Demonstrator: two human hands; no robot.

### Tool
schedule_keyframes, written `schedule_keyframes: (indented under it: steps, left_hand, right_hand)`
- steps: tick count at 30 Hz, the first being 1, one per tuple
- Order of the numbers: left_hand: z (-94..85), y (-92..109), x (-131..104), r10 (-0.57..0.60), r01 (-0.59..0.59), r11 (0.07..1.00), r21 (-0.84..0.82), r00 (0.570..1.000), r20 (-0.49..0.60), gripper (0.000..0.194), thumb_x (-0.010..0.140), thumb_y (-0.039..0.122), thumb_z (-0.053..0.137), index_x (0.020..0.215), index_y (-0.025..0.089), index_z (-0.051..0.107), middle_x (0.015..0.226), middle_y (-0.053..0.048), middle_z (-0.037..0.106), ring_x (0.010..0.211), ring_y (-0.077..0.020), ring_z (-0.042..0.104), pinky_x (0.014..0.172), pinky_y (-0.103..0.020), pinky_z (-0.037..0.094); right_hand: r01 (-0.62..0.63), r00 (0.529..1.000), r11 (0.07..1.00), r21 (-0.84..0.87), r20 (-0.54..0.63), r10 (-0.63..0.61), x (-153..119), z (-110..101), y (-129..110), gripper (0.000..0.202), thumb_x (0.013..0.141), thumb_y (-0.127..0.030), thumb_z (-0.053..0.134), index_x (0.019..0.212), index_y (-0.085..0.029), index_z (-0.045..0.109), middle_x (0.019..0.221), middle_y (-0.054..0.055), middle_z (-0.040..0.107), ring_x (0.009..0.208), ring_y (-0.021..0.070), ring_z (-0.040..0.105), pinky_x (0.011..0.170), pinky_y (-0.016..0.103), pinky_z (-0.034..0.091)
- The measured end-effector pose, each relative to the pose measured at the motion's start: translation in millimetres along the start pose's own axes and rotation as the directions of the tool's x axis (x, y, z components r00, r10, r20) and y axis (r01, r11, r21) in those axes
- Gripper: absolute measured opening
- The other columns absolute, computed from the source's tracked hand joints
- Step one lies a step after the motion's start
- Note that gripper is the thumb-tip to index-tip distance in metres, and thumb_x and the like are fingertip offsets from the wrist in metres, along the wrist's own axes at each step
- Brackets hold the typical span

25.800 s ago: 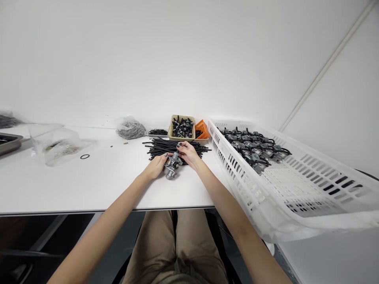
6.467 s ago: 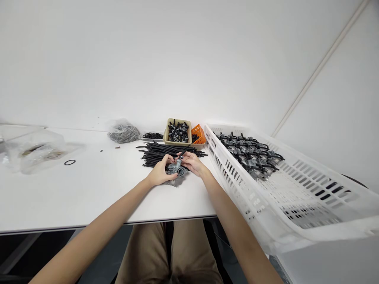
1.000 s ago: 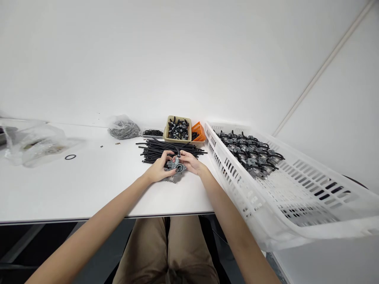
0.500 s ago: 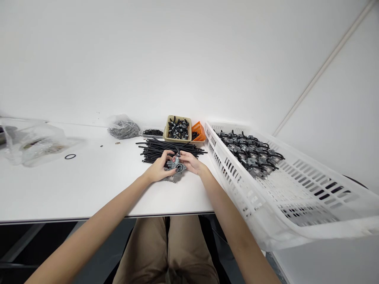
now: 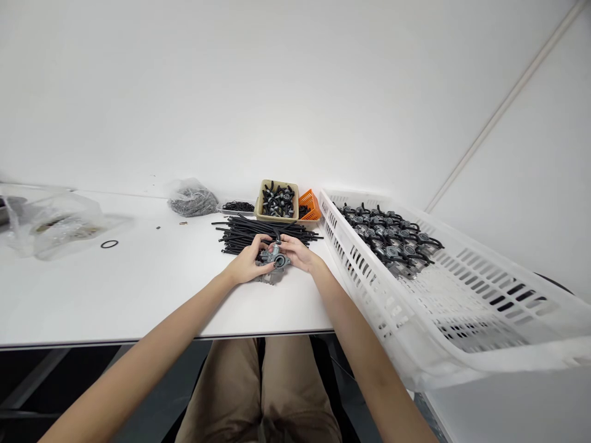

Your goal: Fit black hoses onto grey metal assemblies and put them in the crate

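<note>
A grey metal carburetor with a round bore facing me is between my two hands, just above or on the white table. My left hand is closed around its left side, thumb across the front. My right hand is closed at the upper right of the carburetor, fingers by its top. A short black cap with a bent tube stands up from the top of the carburetor. Behind my hands lies a pile of black rubber hoses. The fingers behind the part are hidden.
A white slotted crate on the right holds several carburetors. At the back are a beige bin of black-and-grey parts, an orange basket and a bag of grey parts. A black ring and plastic bag lie left.
</note>
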State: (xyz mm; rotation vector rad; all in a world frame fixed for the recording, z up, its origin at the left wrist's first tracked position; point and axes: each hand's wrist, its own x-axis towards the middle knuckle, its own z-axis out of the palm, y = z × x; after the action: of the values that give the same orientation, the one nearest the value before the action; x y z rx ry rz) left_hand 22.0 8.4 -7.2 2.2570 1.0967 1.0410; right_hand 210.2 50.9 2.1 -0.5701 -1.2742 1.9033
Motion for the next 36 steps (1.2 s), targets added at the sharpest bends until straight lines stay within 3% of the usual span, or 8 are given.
schedule_keyframes:
  steps: [9, 36]
  left_hand:
    - [-0.8, 1, 0, 0.024, -0.024, 1.0, -0.001, 1.0, 0.0, 0.056, 0.077, 0.037, 0.061, 0.122, 0.02, 0.033, 0.108, -0.008, 0.06, 0.103, -0.0237, 0.059, 0.089, -0.035, 0.046]
    - [-0.9, -1, 1, 0.008, -0.008, 1.0, -0.002, 1.0, 0.019, 0.056, 0.078, 0.042, 0.061, 0.122, 0.02, 0.034, 0.109, -0.008, 0.059, 0.103, -0.0242, 0.059, 0.091, -0.038, 0.045]
  right_hand:
    - [-0.005, 1.0, 0.997, -0.079, 0.001, 0.005, -5, 6, -5, 0.027, 0.063, -0.025, 0.078, 0.08, -0.018, 0.058, 0.083, 0.002, 0.068, 0.076, 0.0139, 0.062, 0.071, 0.024, 0.047]
    - [-0.016, 0.999, 1.0, -0.016, -0.036, 0.015, 2, -1, 1, 0.038, 0.061, -0.023, 0.08, 0.081, -0.02, 0.047, 0.078, -0.001, 0.065, 0.073, 0.0122, 0.062, 0.065, 0.021, 0.046]
